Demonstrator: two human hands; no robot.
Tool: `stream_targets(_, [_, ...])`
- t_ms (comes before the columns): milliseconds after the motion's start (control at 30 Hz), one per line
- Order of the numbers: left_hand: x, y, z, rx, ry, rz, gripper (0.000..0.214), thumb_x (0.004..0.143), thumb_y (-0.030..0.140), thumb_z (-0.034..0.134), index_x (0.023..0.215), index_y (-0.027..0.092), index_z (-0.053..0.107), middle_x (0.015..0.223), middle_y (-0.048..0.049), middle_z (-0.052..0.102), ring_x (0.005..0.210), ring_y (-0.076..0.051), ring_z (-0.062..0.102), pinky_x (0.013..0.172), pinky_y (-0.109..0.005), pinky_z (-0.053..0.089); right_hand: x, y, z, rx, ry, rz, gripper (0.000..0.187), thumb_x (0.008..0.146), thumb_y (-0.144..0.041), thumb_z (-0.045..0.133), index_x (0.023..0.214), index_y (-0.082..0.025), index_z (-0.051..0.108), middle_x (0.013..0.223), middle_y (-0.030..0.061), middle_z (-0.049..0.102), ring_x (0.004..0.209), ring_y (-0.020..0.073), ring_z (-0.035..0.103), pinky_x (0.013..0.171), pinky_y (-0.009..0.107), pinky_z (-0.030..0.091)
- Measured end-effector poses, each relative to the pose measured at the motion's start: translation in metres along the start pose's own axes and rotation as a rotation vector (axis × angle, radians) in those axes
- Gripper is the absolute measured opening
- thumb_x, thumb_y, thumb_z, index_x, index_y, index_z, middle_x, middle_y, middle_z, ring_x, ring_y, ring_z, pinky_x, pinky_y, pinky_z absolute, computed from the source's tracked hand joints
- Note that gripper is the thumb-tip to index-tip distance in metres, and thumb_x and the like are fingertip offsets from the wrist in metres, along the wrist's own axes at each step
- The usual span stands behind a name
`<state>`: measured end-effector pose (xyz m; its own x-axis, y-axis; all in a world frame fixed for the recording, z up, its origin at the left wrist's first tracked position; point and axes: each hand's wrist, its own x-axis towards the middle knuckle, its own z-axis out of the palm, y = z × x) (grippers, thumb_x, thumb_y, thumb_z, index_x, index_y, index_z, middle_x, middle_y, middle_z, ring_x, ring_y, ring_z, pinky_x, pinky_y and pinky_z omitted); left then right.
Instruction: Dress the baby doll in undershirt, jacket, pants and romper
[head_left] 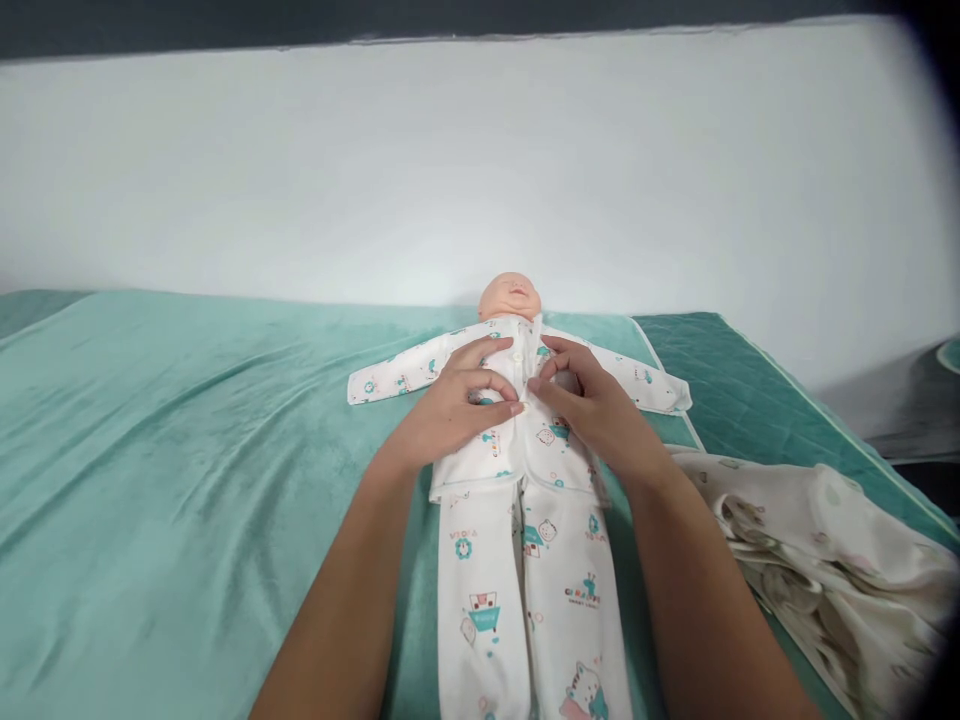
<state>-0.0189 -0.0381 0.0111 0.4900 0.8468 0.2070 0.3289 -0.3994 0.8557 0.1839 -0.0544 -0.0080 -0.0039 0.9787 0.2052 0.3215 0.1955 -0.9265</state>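
A baby doll [510, 295] lies on its back, dressed in a white printed baby jacket [555, 470] and matching trousers [484, 580]. Both sleeves stretch out sideways. My left hand [469, 400] rests on the jacket's chest, thumb and index finger pinched at the front edge beside a small button. Opposite it, my right hand [581, 390] pinches the other front edge between thumb and index finger. The front edges lie close together at mid-chest, and the jacket's lower front parts slightly below. Another button shows higher up, between the hands.
A light green blanket [187, 480] covers the bed, with a darker green quilted cover [757, 390] at the right. A crumpled cream printed cloth [832, 560] lies to the right of my right forearm. The white wall [450, 160] rises behind the doll's head.
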Motion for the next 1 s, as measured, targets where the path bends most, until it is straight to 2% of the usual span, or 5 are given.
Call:
stream_targets(133, [0.0000,-0.0001,0.0000,-0.036,-0.002,-0.008,0.011,0.086,0.033,0.066,0.083,0.026,0.074,0.158,0.0012,0.038,0.148,-0.032,0.031,0.105,-0.048,0.047,-0.0052,-0.0025,-0.0071,-0.106,-0.125,-0.055,0.023,0.082,-0.050,0.069,0.086,-0.028,0.070,0.158,-0.0019,0.037,0.127,0.0288,0.053,0.096,0.045,0.048])
stream_targets(300, [0.0015,0.0000,-0.0018,-0.078,-0.034,0.008,0.010,0.086,0.031,0.066,0.081,0.026,0.073,0.158,0.0015,0.038,0.149,-0.030,0.028,0.102,-0.045,0.048,-0.0080,-0.0030,-0.0088,-0.134,-0.171,-0.096,0.019,0.083,-0.048,0.070,0.084,-0.029,0.072,0.161,-0.0049,0.032,0.145,0.0310,0.036,0.106,0.047,0.041])
stream_targets(500, [0.0026,-0.0003,-0.0028,-0.043,-0.035,0.013,0.014,0.087,0.034,0.065,0.079,0.025,0.072,0.158,0.0009,0.039,0.150,-0.031,0.029,0.113,-0.053,0.037,-0.0071,-0.0055,-0.0071,-0.132,-0.156,-0.056,0.017,0.083,-0.043,0.069,0.079,-0.027,0.073,0.160,-0.0036,0.035,0.140,0.0336,0.042,0.109,0.051,0.038])
stream_targets(733, [0.0032,-0.0043,-0.0016,-0.050,-0.032,0.019,0.014,0.088,0.036,0.064,0.083,0.027,0.073,0.159,0.0032,0.038,0.151,-0.028,0.025,0.120,-0.051,0.028,-0.0068,-0.0040,-0.0057,-0.084,-0.127,-0.094,0.012,0.081,-0.039,0.072,0.078,-0.028,0.075,0.157,-0.0030,0.041,0.143,0.0310,0.040,0.115,0.050,0.034])
stream_targets(1000, [0.0031,-0.0072,-0.0027,-0.028,-0.039,0.048,0.012,0.086,0.032,0.066,0.095,0.032,0.075,0.158,0.0049,0.039,0.151,-0.028,0.026,0.110,-0.046,0.043,-0.0056,-0.0027,-0.0088,-0.003,-0.159,-0.099,0.012,0.085,-0.038,0.069,0.080,-0.030,0.076,0.153,-0.0045,0.047,0.148,0.0289,0.033,0.122,0.053,0.024])
